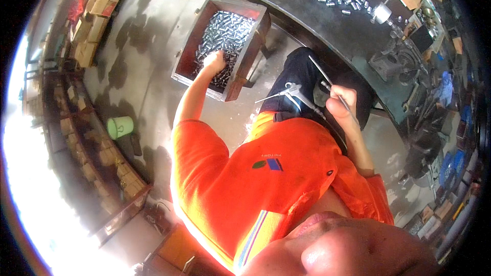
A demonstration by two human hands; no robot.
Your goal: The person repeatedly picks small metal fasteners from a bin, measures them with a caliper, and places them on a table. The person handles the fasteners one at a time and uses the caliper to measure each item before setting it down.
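Reaching into the wooden crate (240, 79), your left hand (215, 61) curls closed among small metal cylinders (227, 33) while your right hand (341, 99) pinches a thin rod (323, 74); an overfull grab could likely spill pieces onto the floor (138, 66)

The floor (138, 66) is grey concrete with dark patches on it. Very bright light comes in from the left edge. Brown cardboard boxes (94, 15) sit stacked along that side on long shelves (92, 148). A small green bucket (120, 127) stands on the floor. A dark worktop (307, 13) curves along the top right.
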